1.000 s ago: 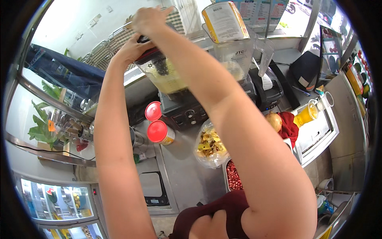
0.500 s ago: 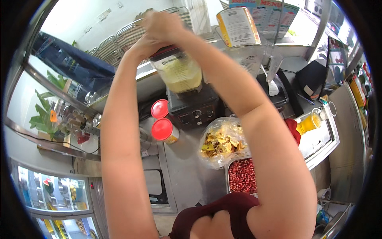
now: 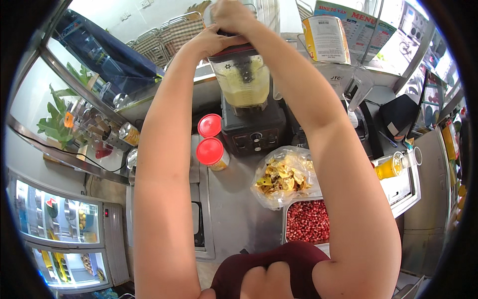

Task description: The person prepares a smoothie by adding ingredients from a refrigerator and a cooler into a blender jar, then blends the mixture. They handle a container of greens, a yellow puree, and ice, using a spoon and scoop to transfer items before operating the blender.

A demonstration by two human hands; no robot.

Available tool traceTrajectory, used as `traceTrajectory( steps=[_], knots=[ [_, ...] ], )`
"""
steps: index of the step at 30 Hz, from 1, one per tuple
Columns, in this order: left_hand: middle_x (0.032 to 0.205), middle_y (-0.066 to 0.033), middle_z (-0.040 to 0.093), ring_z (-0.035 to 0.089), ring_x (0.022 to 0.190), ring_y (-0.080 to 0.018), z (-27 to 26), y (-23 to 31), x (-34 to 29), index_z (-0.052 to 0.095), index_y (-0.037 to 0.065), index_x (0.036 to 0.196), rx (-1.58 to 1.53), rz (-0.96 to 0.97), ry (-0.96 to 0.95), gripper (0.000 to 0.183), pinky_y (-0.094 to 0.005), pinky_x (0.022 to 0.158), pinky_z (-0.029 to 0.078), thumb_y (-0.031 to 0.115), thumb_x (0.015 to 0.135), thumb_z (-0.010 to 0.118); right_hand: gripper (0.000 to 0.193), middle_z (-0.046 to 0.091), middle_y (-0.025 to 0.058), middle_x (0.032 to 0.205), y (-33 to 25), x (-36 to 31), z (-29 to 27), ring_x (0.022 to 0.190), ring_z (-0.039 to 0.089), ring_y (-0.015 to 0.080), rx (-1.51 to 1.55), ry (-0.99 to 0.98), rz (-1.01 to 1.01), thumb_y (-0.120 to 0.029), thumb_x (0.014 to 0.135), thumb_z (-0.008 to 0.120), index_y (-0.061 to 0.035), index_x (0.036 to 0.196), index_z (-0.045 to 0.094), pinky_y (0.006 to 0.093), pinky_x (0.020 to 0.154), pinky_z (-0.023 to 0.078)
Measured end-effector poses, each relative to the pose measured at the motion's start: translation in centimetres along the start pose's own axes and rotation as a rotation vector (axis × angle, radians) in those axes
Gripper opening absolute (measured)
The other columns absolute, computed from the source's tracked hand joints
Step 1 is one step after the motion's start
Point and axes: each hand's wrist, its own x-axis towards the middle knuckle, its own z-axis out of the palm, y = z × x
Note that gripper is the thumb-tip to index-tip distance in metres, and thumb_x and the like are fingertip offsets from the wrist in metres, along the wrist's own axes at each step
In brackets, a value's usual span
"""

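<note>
Straight ahead, a blender [image 3: 254,134] stands on the metal counter, its clear jug [image 3: 244,82] partly filled with a pale yellow-green blend that smears the walls. My left hand [image 3: 211,42] presses on the dark red lid [image 3: 236,50], fingers bent around its top. Just above it, my right hand [image 3: 231,17] is closed in a fist over the middle of the lid. What the fist grips is hidden by the fingers; a dark bit shows below it. Both arms are stretched far forward.
Two red-lidded cans [image 3: 210,152] stand left of the blender. Nearer me are a clear plastic bag of fruit peels [image 3: 284,179] and a metal tray of pomegranate seeds [image 3: 306,219]. A second clear jug [image 3: 333,74], a large can [image 3: 326,40] and a glass of yellow liquid [image 3: 389,168] are rightward.
The view has shifted, so the counter things sit a little differently in it. My right fist stays above the lid and my left hand remains on it.
</note>
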Motion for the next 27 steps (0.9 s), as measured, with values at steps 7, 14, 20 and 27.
traceTrajectory(
  steps=[7,14,20,27],
  knots=[
    [0.108,-0.0123,0.056,0.055,0.093,-0.0186,0.7,0.0,-0.7,0.045,0.005,0.121,0.144,0.059,0.149,0.082,-0.029,0.081,0.043,0.058,0.063,0.068,0.032,0.059,0.0124,0.106,2.5,0.6,-1.2,0.101,0.055,0.0254,0.095,-0.058,0.035,-0.032,0.078,0.048,-0.0137,0.1,0.063,0.0595,0.091,0.03],
    [0.1,-0.0116,0.059,0.056,0.091,-0.0165,0.2,-2.5,-1.1,0.047,0.005,0.119,0.018,0.058,0.163,0.079,-0.0287,0.078,0.045,0.051,0.061,0.073,0.032,0.057,0.009,0.111,0.9,-0.4,1.5,0.113,0.046,0.0296,0.206,-0.018,-0.216,-0.032,0.08,0.045,-0.0169,0.102,0.062,0.0689,0.09,0.019],
    [0.111,-0.0188,0.054,0.054,0.1,-0.0225,0.2,1.2,-0.5,0.036,-0.004,0.125,-0.098,0.188,-0.102,0.11,-0.0315,0.085,0.043,0.064,0.047,0.073,0.033,0.058,0.011,0.109,0.2,2.1,2.9,0.111,0.046,0.0341,-0.053,-0.032,-0.071,-0.032,0.079,0.046,-0.0137,0.099,0.063,0.0679,0.092,0.015],
    [0.104,-0.0118,0.058,0.056,0.094,-0.0186,0.4,2.8,-2.1,0.051,0.004,0.115,-0.029,0.163,-0.05,0.076,-0.0301,0.08,0.044,0.055,0.062,0.07,0.034,0.057,0.0124,0.11,1.9,1.9,1.5,0.104,0.053,0.0285,-0.026,-0.072,-0.074,-0.033,0.08,0.047,-0.0078,0.099,0.062,0.0602,0.089,0.03]
  ],
)
